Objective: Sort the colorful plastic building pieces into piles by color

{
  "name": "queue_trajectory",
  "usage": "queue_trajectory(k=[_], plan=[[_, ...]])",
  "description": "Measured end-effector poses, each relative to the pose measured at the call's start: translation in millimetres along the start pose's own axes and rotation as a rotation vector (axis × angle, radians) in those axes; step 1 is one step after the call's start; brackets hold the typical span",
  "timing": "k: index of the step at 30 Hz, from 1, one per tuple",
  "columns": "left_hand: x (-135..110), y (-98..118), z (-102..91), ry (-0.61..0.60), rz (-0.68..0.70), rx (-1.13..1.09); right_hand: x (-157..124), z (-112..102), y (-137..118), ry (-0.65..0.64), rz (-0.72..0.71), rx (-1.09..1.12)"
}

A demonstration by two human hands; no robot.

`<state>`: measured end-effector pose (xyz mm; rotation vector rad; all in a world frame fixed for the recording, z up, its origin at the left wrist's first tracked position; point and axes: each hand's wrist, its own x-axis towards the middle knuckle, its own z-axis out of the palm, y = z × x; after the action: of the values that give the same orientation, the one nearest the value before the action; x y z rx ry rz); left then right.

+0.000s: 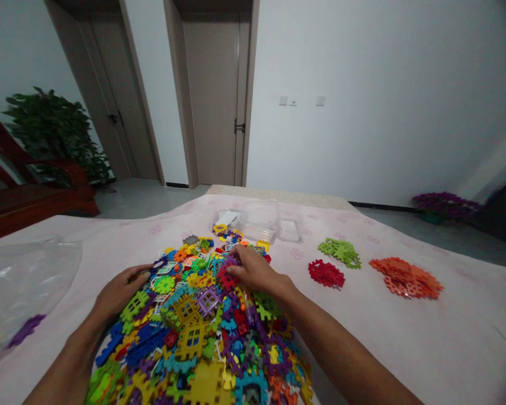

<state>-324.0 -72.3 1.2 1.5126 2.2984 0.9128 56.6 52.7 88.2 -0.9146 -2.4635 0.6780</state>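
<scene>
A big heap of mixed plastic building pieces (185, 315) in many colours lies in front of me. My left hand (122, 287) rests at the heap's left edge, its fingers stretched out over a few pieces and gripping none. Within the upper right of the heap, my right hand (255, 270) has thumb and fingers closed around a red interlocking piece (226, 278); purple pieces touch it. A purple window-shaped piece (208, 301) and a yellow window piece (193, 339) lie on top, nearer to me.
Right of the heap are sorted piles: green pieces (340, 251), red pieces (326, 274) and orange pieces (407, 277). Clear plastic containers (259, 222) stand behind the heap. A transparent bag (25, 281) lies at left, a purple piece (27, 330) by it, on the pink tablecloth (375, 337).
</scene>
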Motion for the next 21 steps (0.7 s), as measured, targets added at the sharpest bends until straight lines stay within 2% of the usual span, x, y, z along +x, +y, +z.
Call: queue_trajectory(k=[3, 6, 8, 11, 13, 16, 19, 21], plan=[[2, -3, 0.8, -0.041, -0.019, -0.032, -2, -4, 4, 0.013, -0.153, -0.097], [4, -8, 1.8, -0.055, -0.039, -0.048, -1, -9, 3, -0.088, -0.269, -0.216], [4, -9, 2.1, -0.064, -0.043, -0.053, 0, -11, 0, -0.114, -0.285, -0.282], [3, -7, 1.3, -0.069, -0.041, -0.056, -1, -11, -7, -0.072, -0.248, -0.275], [1, -3, 0.3, -0.080, -0.057, -0.059, -3, -9, -12, -0.048, -0.179, -0.132], [-1, 2, -0.8, -0.095, -0.060, -0.048, -5, -7, -12, -0.013, -0.033, 0.305], [-1, 2, -0.6, -0.059, 0.004, -0.010, -11, -14, 4, 0.186, 0.092, 0.664], [1, 0, 0.3, -0.033, 0.048, 0.013, -22, -28, 28, 0.368, 0.187, 0.683]])
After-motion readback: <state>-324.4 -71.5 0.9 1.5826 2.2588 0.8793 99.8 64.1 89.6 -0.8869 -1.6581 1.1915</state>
